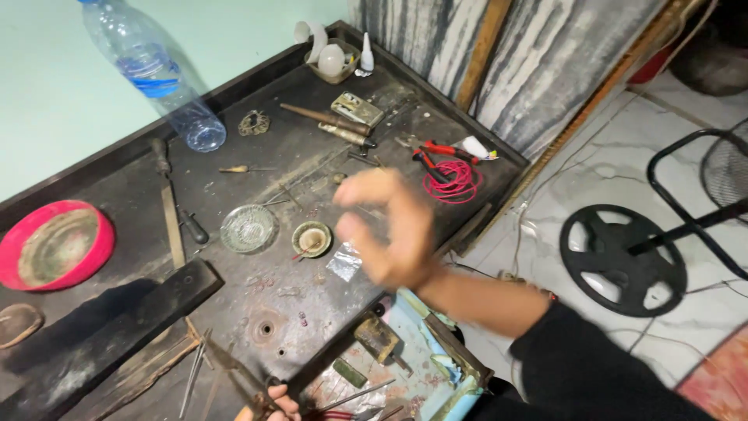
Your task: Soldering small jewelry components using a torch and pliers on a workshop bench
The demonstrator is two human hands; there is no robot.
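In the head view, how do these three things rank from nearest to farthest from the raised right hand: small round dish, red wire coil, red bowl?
From the right hand:
1. Small round dish, just to its left.
2. Red wire coil, beyond it, toward the wall.
3. Red bowl, at the far left edge.

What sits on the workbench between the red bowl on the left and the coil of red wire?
In the head view, between the red bowl and the red wire coil lie a screwdriver, a round glass dish and a small round tin. The blurred right hand hovers there too.
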